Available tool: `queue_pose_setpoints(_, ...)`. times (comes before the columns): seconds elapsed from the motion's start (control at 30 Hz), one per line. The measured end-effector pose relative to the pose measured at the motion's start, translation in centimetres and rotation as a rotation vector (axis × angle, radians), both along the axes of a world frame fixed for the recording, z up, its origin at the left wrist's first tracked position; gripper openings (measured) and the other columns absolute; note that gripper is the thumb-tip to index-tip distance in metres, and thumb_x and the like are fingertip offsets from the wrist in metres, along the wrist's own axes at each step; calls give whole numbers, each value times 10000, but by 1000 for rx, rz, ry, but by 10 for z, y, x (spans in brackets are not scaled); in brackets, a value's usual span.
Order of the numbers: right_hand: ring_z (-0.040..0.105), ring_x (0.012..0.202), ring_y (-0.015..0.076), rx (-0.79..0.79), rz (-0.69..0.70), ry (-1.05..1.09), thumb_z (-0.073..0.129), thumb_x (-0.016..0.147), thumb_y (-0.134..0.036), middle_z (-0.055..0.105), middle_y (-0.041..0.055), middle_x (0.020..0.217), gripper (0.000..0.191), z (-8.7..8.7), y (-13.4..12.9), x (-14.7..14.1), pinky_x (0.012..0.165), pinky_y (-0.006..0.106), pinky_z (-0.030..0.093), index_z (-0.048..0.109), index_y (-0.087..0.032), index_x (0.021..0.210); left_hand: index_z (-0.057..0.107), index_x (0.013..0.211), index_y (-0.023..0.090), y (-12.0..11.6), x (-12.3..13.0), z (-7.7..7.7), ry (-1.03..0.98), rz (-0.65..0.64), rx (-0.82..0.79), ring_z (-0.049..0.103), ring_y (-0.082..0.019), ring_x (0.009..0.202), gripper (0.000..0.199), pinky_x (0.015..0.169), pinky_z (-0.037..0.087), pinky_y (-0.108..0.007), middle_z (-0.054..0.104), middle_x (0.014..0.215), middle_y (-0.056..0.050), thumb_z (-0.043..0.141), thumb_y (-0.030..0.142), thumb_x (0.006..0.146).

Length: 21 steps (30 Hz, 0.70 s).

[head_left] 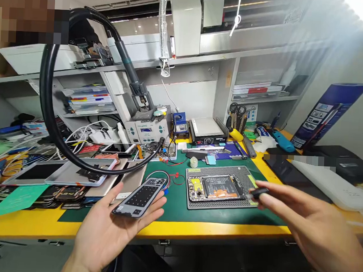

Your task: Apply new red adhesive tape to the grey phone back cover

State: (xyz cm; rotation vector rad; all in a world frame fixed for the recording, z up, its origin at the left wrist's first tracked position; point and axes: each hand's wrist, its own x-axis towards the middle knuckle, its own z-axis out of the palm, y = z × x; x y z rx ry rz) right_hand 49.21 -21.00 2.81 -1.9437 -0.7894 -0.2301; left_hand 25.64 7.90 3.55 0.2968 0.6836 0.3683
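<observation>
My left hand (pixel 105 233) is palm up with its fingers stretched out. Across the palm and fingers rests what looks like a phone back cover (pixel 142 198), its grey and black dotted side facing up. Between thumb and fingertip, my right hand (pixel 310 222) pinches a small black piece (pixel 259 192), too blurred to name. This hand hovers by the right edge of a grey perforated mat (pixel 196 204). An opened phone (pixel 218 186) lies on that mat, its battery and circuit board showing.
A black hose (pixel 46 102) loops over the left side from a soldering or hot-air station (pixel 147 130). A heating plate (pixel 207 131) stands at the back. Phones and a white tray (pixel 80 173) are stacked left. A dark tablet-like slab (pixel 290 179) lies right. Loose wires (pixel 178 176) lie behind the cover.
</observation>
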Motion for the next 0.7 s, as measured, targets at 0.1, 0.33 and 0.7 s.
queue_pose_setpoints(0.1,814,844,283,-108,163,105,721,917,-522,846,87,963,427,28,43,24,764,352,661,831,-169,1131,433,1541,-13,-2,11,1,60,-31,55,640,-563,1219,669,845,631,-672,623,1357,-408,431,443,1052)
queue_pose_setpoints(0.33,756,825,194,-324,372,24,716,981,-276,794,37,928,194,39,154,65,792,360,621,766,-137,1107,551,1492,111,-10,18,-1,138,-111,25,808,-371,768,574,532,672,-424,712,1286,-309,441,478,1065)
queue_pose_setpoints(0.7,718,848,184,-663,453,-176,690,1018,-364,739,31,981,229,47,180,62,806,376,610,718,-153,1103,445,1535,8,-14,23,-8,-86,-53,-60,564,-462,1377,644,1095,554,-564,584,1460,-333,567,390,1032)
